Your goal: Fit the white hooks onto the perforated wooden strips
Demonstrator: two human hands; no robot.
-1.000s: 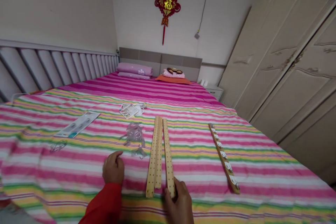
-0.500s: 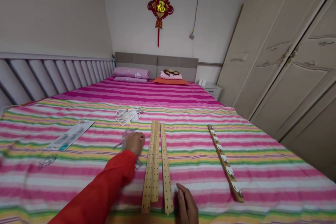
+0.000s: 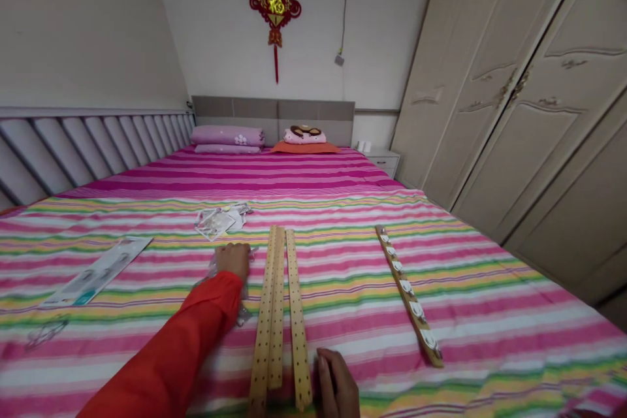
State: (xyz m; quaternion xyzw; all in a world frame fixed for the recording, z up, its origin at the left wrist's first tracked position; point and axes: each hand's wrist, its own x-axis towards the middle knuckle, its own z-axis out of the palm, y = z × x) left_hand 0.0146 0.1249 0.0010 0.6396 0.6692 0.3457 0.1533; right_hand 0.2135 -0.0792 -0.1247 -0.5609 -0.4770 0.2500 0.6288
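My left hand (image 3: 234,261), in a red sleeve, is closed over a crumpled clear plastic bag (image 3: 211,269); its fingertips are hidden. To its right lie three long wooden strips (image 3: 262,326) with rows of small dark holes, two of them side by side and touching. A narrow gap separates them from the third strip (image 3: 298,333). My right hand (image 3: 339,384) rests on the bedspread just right of that strip's near end, fingers stretched out and nothing in them. Farther right lies a darker wooden bar (image 3: 410,297) bearing several white pieces with metal parts.
Behind my left hand is a pile of papers and packets (image 3: 223,221). On the left lie a long flat package (image 3: 100,271) and a thin tangled clear item (image 3: 48,332). Folded bedding (image 3: 228,136) sits near the headboard (image 3: 235,108). A wardrobe (image 3: 490,117) stands at the right.
The view has shifted, so the things appear farther left. My left hand remains at the plastic bag, its fingers now bent more downward. My right hand stays beside the strip.
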